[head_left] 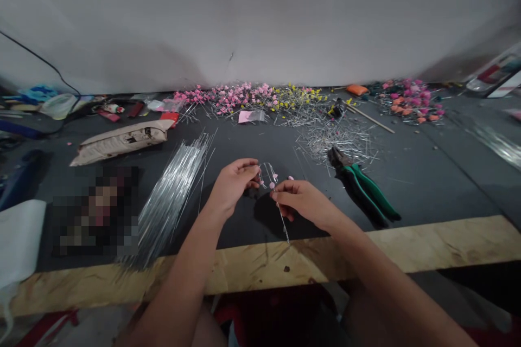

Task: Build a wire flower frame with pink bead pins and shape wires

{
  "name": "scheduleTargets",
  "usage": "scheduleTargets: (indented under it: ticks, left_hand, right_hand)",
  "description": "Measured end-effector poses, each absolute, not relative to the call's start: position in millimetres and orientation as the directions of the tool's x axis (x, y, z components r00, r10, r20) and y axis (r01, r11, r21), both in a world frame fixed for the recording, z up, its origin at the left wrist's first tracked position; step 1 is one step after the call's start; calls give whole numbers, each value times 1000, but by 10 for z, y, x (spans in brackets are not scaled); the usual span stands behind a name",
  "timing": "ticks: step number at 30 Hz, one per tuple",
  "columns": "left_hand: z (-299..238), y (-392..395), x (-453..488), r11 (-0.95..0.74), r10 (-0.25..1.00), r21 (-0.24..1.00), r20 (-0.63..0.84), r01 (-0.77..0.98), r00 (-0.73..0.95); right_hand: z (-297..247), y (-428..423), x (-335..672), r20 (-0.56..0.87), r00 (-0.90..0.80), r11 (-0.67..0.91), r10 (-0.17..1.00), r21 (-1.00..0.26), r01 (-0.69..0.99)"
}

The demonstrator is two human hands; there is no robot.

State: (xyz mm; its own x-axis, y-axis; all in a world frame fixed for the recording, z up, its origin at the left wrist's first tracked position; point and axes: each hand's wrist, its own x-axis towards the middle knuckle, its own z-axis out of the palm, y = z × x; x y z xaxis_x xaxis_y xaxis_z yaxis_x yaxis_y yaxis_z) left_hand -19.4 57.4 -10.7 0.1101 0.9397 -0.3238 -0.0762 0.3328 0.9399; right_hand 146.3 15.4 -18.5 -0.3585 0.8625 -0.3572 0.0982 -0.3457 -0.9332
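Both hands meet over the dark table top near its front edge. My left hand (234,181) pinches the top of a thin bent wire with small pink beads (272,180). My right hand (303,200) is closed around the same wire lower down, and the wire's straight tail (284,225) sticks out below it toward the wooden edge. A bundle of long straight silver wires (171,195) lies just left of my left hand. Green-handled pliers (362,187) lie just right of my right hand.
Pink and yellow beaded wire flowers (248,98) and loose cut wires (337,138) are heaped along the back wall, with orange and pink ones (411,100) at the right. A crumpled paper bag (122,141) lies at left. The plywood table edge (448,241) runs along the front.
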Motion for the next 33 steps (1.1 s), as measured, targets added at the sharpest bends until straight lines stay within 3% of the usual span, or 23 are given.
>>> scheduleTargets:
  ticks: [7,10,12,14,18,22,26,29,31,33]
  left_hand:
    - [-148,702,-214,285,948,956,-291,68,129]
    - [-156,734,-219,229,963,961,-247,152,110]
    - [-161,743,-217,193,971,957,-217,216,96]
    - [-170,748,-218,160,977,945,-192,284,89]
    - [-194,753,-250,56,992,898,-98,436,76]
    - [-186,708,-295,-76,997,847,60,526,46]
    - [-112,542,-255,-166,986,792,115,588,123]
    - [-31,360,-149,-208,970,807,99,552,221]
    - [19,247,-70,-232,946,840,78,490,313]
    - [52,165,-10,-275,921,855,102,439,376]
  right_hand:
    - [-111,159,1564,-414,-416,-393,810,-909,138]
    - [-40,197,1811,-435,-267,-420,860,-900,114]
    - [-35,242,1961,-359,-100,-343,928,-927,149]
    - [-77,290,2032,-241,22,-237,970,-927,290]
    - [-229,358,1935,-40,-63,7,997,-793,610]
    - [-339,398,1798,-39,-41,5,998,-658,753]
    - [-308,390,1796,-36,-33,-1,999,-703,711]
    - [-188,309,1788,-66,-86,-3,994,-811,585]
    - [-100,233,1751,-146,-134,-98,980,-945,311]
    - [-37,164,1703,-211,-217,-199,953,-977,75]
